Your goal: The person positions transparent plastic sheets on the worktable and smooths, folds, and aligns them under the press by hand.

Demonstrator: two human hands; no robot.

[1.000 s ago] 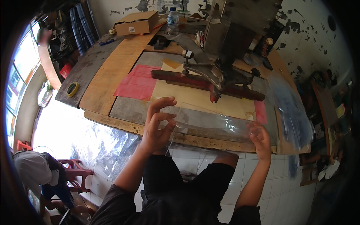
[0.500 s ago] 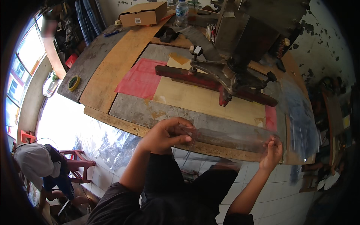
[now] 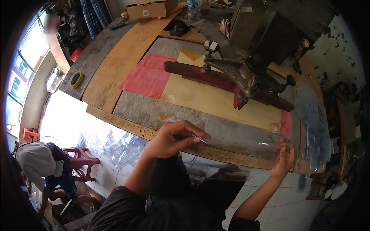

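A clear plastic sheet stretches between my hands, above the near edge of the worktable. My left hand pinches its left end between thumb and fingers, with a thin pale edge showing at the fingertips. At the other end, my right hand grips the sheet with bent fingers. Beyond them, a dark press with a red bar stands over a pale yellow sheet. Pink-red film covers that sheet's left end, and a smaller pink-red strip shows at its right end.
Several clear sheets lie at the table's right side. A yellow tape roll sits on the left, a cardboard box at the back. Loose clear plastic covers floor at left, near a red stool and a capped person.
The clear sheet's left end has tilted so its edge shows as a thin pale line in my left fingers. Both hands still hold it. The whole view has shifted slightly.
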